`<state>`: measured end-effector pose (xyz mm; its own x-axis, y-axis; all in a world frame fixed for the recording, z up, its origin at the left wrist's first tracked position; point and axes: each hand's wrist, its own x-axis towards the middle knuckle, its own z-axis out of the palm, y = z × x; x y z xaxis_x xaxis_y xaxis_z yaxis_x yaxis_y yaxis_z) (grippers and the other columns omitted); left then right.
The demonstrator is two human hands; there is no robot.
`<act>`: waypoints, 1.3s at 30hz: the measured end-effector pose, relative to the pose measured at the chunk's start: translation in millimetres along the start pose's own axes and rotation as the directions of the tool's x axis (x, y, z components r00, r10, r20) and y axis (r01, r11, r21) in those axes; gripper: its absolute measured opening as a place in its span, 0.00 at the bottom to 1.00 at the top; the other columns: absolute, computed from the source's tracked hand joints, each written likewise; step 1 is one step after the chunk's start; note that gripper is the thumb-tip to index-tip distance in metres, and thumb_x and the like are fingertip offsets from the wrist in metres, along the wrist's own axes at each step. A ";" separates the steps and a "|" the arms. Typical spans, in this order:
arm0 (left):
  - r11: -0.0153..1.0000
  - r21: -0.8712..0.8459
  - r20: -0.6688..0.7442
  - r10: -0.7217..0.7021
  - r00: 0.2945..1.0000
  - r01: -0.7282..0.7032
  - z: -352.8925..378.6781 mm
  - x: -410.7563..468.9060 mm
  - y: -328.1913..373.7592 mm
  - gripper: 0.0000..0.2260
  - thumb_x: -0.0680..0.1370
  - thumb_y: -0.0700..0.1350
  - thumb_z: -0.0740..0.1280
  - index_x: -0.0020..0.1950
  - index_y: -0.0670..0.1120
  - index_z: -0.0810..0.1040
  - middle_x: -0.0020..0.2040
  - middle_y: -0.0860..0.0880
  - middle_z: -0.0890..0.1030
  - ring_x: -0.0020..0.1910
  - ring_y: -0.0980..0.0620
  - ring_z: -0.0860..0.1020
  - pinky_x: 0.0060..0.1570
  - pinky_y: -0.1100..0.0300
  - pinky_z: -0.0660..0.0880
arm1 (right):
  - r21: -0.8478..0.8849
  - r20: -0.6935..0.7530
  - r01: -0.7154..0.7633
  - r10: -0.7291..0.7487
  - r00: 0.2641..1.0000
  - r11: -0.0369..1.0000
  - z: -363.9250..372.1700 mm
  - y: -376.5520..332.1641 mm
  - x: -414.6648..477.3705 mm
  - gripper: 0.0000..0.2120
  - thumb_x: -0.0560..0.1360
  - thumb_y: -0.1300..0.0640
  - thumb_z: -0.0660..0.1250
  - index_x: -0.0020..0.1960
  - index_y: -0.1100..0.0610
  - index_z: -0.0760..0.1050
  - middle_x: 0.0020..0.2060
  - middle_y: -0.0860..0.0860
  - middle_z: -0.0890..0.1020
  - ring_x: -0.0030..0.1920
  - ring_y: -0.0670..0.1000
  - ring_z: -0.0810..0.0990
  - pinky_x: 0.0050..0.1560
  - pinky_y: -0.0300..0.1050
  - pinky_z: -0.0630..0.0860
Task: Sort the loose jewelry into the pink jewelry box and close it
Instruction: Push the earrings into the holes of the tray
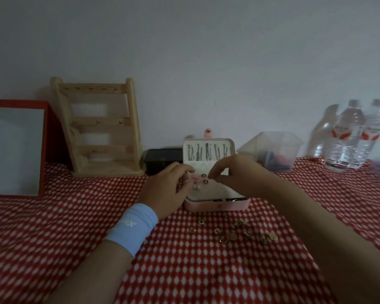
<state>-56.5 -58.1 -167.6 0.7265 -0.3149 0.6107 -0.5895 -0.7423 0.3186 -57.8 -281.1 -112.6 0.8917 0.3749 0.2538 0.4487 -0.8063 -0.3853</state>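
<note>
You are partway through the sort. The pink jewelry box sits open in the middle of the red dotted cloth, its lid standing upright at 12 o'clock with a row of silvery pieces hanging inside it. A white panel lies across the base, and a few small earrings already sit on it toward its 11 o'clock corner, so some of the filling looks done.

Your left hand, with the blue wristband behind it, is at the box's 9 o'clock side. Its fingers curl over the left rim and hold the box steady. Your right hand comes in from 3 o'clock and hangs over the panel, thumb and fingertips drawn together in a pinch just beside the placed earrings. The light is dim and anything between those fingertips is too small to make out, so I cannot tell whether you are carrying a piece or only touching the panel.

Plenty is left. A scatter of loose gold jewelry lies on the cloth at 5 o'clock from the box, near its front wall but apart from it, and none of it is in a hand. My judgement is that less than half is sorted. Each of those pieces has to go in, and then the lid comes down and its strap tab, now sticking up at 12 o'clock, snaps to the front.
</note>
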 end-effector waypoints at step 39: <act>0.629 -0.644 0.239 -0.375 0.895 0.436 -8.0 9.7 48.5 0.05 0.75 0.39 0.72 0.50 0.45 0.83 0.42 0.46 0.86 0.38 0.50 0.83 0.38 0.55 0.81 | 0.714 0.037 -0.065 0.055 0.998 0.697 -5.0 -4.9 -11.9 0.03 0.76 0.65 0.72 0.49 0.63 0.80 0.35 0.52 0.84 0.37 0.51 0.84 0.34 0.44 0.83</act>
<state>-80.8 -92.5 -140.4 0.9563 -0.1447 0.2539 -0.2815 -0.2226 0.9334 -70.9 -283.8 -109.3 0.9166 0.3468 0.1991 0.2980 -0.2602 -0.9184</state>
